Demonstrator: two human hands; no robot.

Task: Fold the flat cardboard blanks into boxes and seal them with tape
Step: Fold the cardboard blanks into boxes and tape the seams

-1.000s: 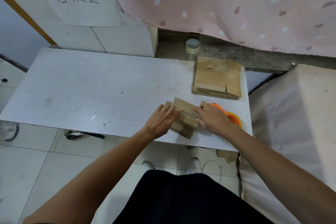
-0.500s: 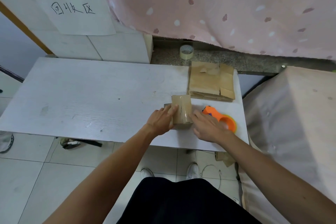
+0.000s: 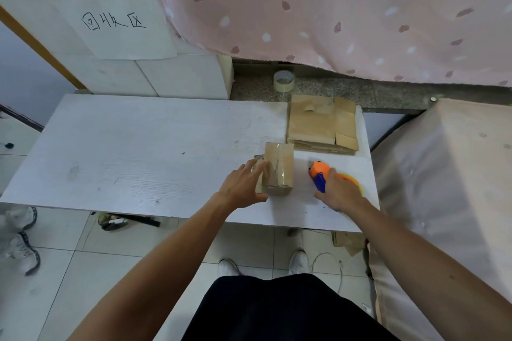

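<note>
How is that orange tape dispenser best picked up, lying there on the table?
Probably by the tape ring behind its orange head, coming down from above on the near side. The dispenser lies flat with the head pointing away, so the ring is the broad, round part nearest the right hand, which rests over it.

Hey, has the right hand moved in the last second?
Yes. The right hand left the box and went right, onto the tape dispenser, toward the table's right edge.
</note>
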